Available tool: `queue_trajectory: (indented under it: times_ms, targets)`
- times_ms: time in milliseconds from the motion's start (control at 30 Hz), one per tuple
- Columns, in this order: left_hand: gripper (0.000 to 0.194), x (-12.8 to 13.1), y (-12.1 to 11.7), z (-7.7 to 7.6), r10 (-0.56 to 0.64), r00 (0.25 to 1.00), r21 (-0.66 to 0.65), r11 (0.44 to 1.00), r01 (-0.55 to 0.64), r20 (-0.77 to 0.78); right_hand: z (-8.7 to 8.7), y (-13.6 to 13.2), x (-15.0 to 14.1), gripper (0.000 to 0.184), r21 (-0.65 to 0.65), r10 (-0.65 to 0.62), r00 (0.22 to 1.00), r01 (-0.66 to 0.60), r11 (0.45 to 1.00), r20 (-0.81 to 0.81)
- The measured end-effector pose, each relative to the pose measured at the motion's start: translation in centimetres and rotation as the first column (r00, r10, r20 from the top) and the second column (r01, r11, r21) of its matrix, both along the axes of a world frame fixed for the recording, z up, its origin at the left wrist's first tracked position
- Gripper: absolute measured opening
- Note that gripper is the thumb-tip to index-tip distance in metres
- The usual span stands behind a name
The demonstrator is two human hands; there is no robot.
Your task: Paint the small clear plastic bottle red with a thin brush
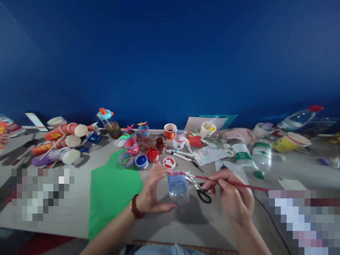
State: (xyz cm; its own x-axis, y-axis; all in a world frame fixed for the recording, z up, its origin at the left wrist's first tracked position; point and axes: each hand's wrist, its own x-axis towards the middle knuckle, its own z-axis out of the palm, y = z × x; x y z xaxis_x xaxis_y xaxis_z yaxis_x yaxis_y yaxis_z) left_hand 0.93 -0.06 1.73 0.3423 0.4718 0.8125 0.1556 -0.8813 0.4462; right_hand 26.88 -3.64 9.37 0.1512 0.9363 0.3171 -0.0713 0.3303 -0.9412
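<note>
My left hand (152, 194), with a beaded bracelet at its wrist, grips a cut-off clear plastic bottle piece (177, 187) by its side. Blue paint covers the upper wall of this piece, and red paint lies along its rim. In my right hand (235, 198) is a thin paintbrush (198, 176) with a red handle. Its tip reaches the red-painted rim. Behind the bottle piece lie scissors (203, 195) with black handles. Beyond my left hand stand open paint jars, one red (152, 155) and one blue (141, 161). A red-smeared white lid (169, 163) lies near them.
Green paper (111, 191) lies left of my hands. Decorated paper-cup rockets (63, 131) rest at the far left. Markers (179, 154), paper scraps (211, 154) and green-labelled bottles (261, 156) spread behind and right. A white phone-like object (292, 185) and a dark cable (272, 219) are at the right.
</note>
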Motion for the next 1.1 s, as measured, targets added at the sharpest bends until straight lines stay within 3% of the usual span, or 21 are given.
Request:
queue_trajectory:
  times_ms: [267,567,800,1100]
  targets:
    - [0.109,0.1,0.1,0.4,-0.016,1.000,0.010,1.000,0.016,-0.007,0.5,0.0,-1.4,0.018,-0.026,0.054,0.998,-0.055,0.998,-0.022]
    - [0.107,0.0,0.1,0.0,-0.016,1.000,0.010,1.000,0.016,-0.010,0.4,0.1,0.2,0.016,-0.027,-0.058,0.995,0.056,0.998,-0.075]
    - [0.107,0.0,0.1,-0.1,-0.036,0.998,-0.008,0.999,0.036,0.050,0.5,0.3,-0.9,0.014,-0.058,-0.008,0.993,0.001,0.998,-0.119]
    - [0.109,0.1,0.3,-0.1,-0.071,0.992,-0.013,0.997,0.073,0.108,1.0,0.4,-0.3,0.011,-0.116,-0.088,0.962,0.060,0.991,-0.257]
